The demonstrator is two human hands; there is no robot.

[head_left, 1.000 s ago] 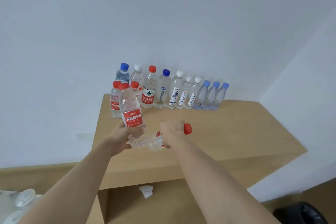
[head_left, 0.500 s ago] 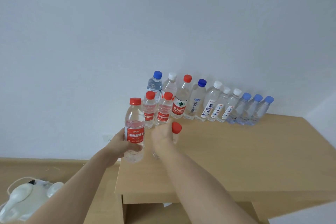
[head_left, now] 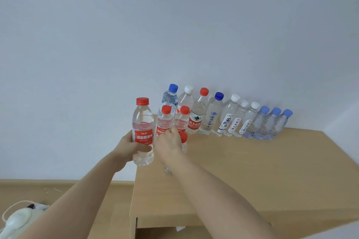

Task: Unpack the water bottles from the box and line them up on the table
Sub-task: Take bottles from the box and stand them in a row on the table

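At bench's 9 o'clock corner, we carry two bottles upright.
L hand (head_left: 127, 148) wraps red-label bottle (head_left: 142, 132) off bench (head_left: 252, 170) edge; R hand (head_left: 169, 144) clasps second bottle (head_left: 183, 142); front pair (head_left: 164, 122) at 12 o'clock, just beyond.

bottles (head_left: 214, 116) line the table's (head_left: 252, 170) back edge (two more (head_left: 172, 120) in front, left).

Clear glossy plastic bottles (head_left: 213, 114) with smooth caps on a matt, light wood-look table (head_left: 252, 170).

Hands (head_left: 149, 146) around red-capped bottles (head_left: 142, 132)
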